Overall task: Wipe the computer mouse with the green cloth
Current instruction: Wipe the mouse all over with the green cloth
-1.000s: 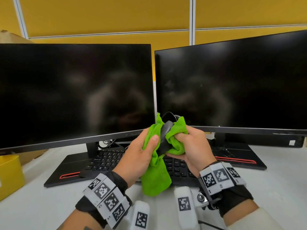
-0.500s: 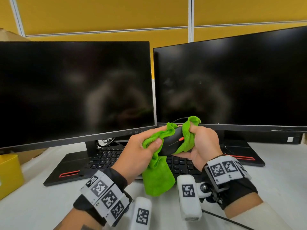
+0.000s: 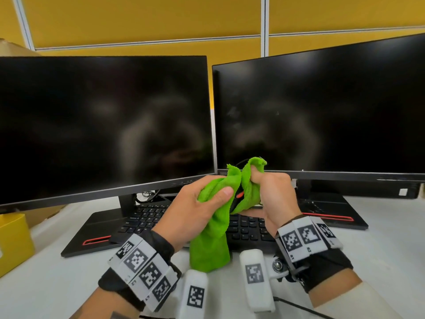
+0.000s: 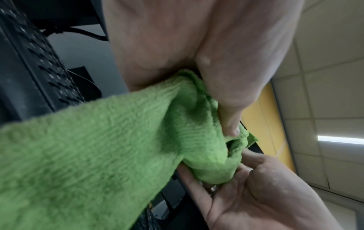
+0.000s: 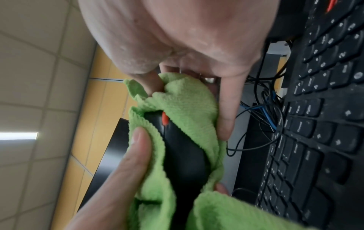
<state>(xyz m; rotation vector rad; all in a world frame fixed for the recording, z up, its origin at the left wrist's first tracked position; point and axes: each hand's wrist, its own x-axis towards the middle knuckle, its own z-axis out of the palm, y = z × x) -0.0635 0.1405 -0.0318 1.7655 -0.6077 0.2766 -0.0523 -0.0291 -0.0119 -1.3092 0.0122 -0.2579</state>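
While the loose tail of the green cloth (image 3: 210,249) hangs down toward the near edge of the table (image 3: 379,256), its upper part is bunched round the computer mouse (image 5: 183,155), held up in the air above the keyboard (image 3: 248,229). The left hand (image 3: 195,208) grips the cloth's left fold, thumb pressed flat on the fabric and fingers curled behind it. The right hand (image 3: 273,194) pinches the right fold against the mouse, with its fingers (image 5: 226,112) curled round from the far side.

Compared with half a second ago, the two folds have closed in: then a broad stretch of the black shell showed between them, now the head view shows only a dark sliver and the orange scroll wheel (image 3: 239,194). The right wrist view still shows the mouse's top bare between the folds. That suggests the rubbing is under way, working across the sides, with the top probably yet to be covered.

Beyond the hands stand two dark monitors: the left monitor (image 3: 103,125) and the right monitor (image 3: 322,111), before a yellow partition wall (image 3: 147,19).
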